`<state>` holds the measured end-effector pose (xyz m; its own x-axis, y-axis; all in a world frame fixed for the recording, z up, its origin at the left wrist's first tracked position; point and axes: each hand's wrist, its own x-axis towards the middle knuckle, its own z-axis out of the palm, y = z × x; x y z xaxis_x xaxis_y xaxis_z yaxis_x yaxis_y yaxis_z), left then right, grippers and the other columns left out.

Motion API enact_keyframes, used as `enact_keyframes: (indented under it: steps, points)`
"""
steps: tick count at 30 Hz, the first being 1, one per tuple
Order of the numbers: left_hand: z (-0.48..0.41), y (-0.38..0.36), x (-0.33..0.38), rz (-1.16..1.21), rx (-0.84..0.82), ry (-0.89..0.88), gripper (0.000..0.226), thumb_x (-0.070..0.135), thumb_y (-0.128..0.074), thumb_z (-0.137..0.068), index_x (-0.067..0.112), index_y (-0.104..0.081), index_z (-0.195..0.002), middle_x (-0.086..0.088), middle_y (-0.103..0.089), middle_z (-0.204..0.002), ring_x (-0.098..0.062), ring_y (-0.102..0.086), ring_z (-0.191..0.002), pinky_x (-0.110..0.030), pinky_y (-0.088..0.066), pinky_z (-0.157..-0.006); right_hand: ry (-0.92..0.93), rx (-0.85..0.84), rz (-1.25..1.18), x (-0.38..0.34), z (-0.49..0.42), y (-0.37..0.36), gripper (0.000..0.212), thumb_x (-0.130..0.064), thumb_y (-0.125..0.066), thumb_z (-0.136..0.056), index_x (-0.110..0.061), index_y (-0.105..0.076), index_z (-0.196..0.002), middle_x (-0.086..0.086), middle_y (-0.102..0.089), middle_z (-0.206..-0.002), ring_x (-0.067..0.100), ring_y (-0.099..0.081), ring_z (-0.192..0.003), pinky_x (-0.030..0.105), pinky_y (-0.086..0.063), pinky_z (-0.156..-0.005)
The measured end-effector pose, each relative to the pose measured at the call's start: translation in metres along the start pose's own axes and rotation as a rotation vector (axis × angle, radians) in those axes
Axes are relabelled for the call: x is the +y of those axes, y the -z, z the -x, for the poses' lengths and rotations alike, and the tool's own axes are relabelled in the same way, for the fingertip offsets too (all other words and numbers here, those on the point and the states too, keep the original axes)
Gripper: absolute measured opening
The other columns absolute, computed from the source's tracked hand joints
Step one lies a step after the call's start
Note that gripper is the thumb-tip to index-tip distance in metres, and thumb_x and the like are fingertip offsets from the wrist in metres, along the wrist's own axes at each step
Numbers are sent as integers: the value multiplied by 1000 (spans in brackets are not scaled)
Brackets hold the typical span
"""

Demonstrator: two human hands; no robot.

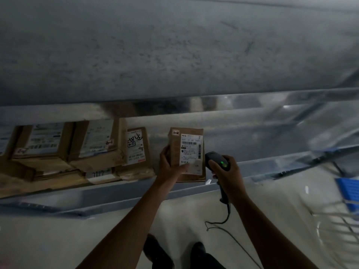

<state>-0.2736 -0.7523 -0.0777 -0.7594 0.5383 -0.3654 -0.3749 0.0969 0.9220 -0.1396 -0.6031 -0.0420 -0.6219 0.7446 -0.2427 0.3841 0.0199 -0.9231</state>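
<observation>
At shelf (126, 191), gripping parcel (174, 146) upright in left hand (171, 165), label (191, 152) outward for scanning; clutching barcode scanner (215, 158) in right hand (230, 171) at 3 o'clock.

- The head camera is riding on the person's head, looking forward and down along both forearms; the left hand (170, 166) and the right hand (229, 171) are sitting just below mid-frame, close to the lens.
- It is facing a metal shelf (126, 193) nearly head-on; the underside of the upper board (174, 45) is filling the top of the frame.
- The parcel (191, 150) and the scanner (216, 160) are lying near enough for the barcode to be showing; the finer print is blurring.
- The wide angle is bowing the shelf edges; the floor (77, 230) and the shoes (198, 249) are appearing directly below the lens.
</observation>
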Motion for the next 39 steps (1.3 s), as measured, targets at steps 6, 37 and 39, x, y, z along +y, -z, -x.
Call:
enact_keyframes:
  steps: [6, 37, 39]
  points:
    - [48, -31, 6, -93, 55, -177, 107, 57, -94, -59, 61, -27, -142, 4, -53, -149, -13, -60, -129, -46, -60, -95, 33, 30, -62, 4, 41, 39, 33, -32, -76, -90, -31, -54, -115, 4, -69, -108, 23, -71, -91, 21, -55, -63]
    - [159, -146, 67, -587, -155, -658, 81, 54, -88, -72, 53, -43, -139, 11, -54, -142, -11, -59, -126, -38, -63, -87, 245, 157, -228, -9, 203, 223, 45, -34, -73, -89, -23, -56, -129, 7, -70, -114, 23, -75, -82, 35, -62, -70]
    - [146, -138, 68, -622, -144, -630, 97, 71, -85, -66, 46, -40, -149, 6, -53, -146, -15, -59, -129, -44, -64, -86, 262, 174, -212, -14, 205, 219, 38, -28, -74, -92, -24, -57, -126, 9, -70, -112, 25, -75, -78, 36, -61, -69]
